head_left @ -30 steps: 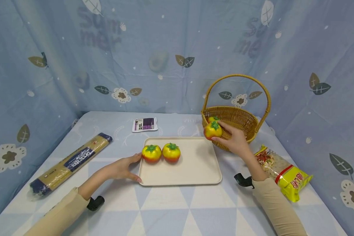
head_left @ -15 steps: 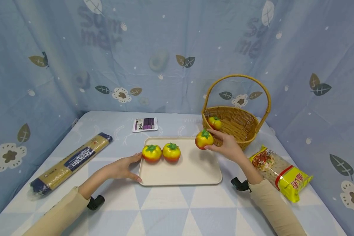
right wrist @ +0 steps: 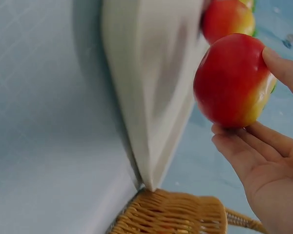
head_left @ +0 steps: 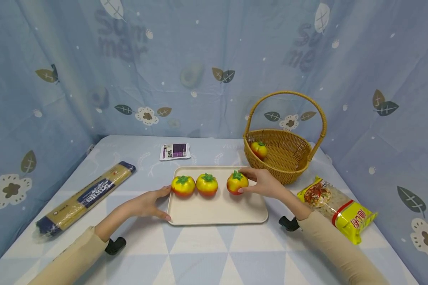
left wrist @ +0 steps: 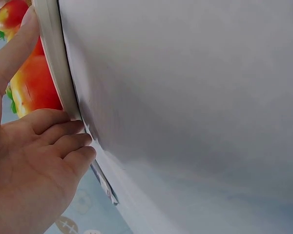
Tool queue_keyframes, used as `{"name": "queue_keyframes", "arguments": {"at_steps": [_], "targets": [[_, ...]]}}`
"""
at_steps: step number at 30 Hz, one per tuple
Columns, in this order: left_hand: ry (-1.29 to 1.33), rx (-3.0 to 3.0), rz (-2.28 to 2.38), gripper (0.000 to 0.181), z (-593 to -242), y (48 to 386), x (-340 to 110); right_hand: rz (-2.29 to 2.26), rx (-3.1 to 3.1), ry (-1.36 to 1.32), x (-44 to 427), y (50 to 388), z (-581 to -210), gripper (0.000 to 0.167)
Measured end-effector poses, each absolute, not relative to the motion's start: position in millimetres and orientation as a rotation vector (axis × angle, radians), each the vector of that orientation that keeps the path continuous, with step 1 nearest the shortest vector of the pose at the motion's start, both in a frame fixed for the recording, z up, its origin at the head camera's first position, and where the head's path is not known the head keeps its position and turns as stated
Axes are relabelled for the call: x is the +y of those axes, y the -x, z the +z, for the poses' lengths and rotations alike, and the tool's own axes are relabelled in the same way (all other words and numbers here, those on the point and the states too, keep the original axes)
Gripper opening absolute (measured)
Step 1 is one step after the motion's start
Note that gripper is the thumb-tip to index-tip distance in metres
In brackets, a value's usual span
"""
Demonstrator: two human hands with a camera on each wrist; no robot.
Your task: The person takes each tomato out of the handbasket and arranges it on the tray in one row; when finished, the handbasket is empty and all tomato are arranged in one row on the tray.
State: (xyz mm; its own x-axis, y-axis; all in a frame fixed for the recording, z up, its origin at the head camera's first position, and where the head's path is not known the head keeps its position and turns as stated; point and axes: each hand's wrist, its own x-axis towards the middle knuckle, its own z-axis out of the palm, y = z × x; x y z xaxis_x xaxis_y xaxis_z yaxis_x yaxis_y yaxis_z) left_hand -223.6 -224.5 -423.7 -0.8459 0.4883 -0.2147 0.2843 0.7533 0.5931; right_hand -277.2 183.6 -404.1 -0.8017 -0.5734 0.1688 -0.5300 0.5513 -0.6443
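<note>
My right hand (head_left: 265,183) pinches a red-and-yellow tomato (head_left: 236,184) with a green leafy top between thumb and fingers. In the right wrist view this tomato (right wrist: 229,80) shows its red underside, close above the cream tray (head_left: 217,213). Two similar tomatoes sit side by side at the tray's left: a left tomato (head_left: 183,187) and a middle tomato (head_left: 207,186). My left hand (head_left: 144,204) touches the tray's left edge, thumb near the front corner; the left wrist view shows its extended fingers (left wrist: 71,141) against the rim (left wrist: 53,53).
Behind the tray's right side stands a wicker basket (head_left: 289,174) with a tall handle, holding another tomato (head_left: 258,150). A yellow food bag (head_left: 356,221) lies at right. A long noodle pack (head_left: 89,196) lies at left. A small purple-and-white packet (head_left: 175,151) is behind the tray.
My right hand has carried the tomato from the basket's front left rim leftward and down over the tray. The left hand has stayed at the tray's edge.
</note>
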Motion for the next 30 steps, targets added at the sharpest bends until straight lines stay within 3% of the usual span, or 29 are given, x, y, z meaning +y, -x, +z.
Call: {"name": "queue_keyframes", "arguments": {"at_steps": [30], "targets": [[-0.607,2.607,0.808,0.11,-423.5,221.9,-225.1,-1.014,2.59,1.188,161.3,289.2,-412.0,0.068]]}}
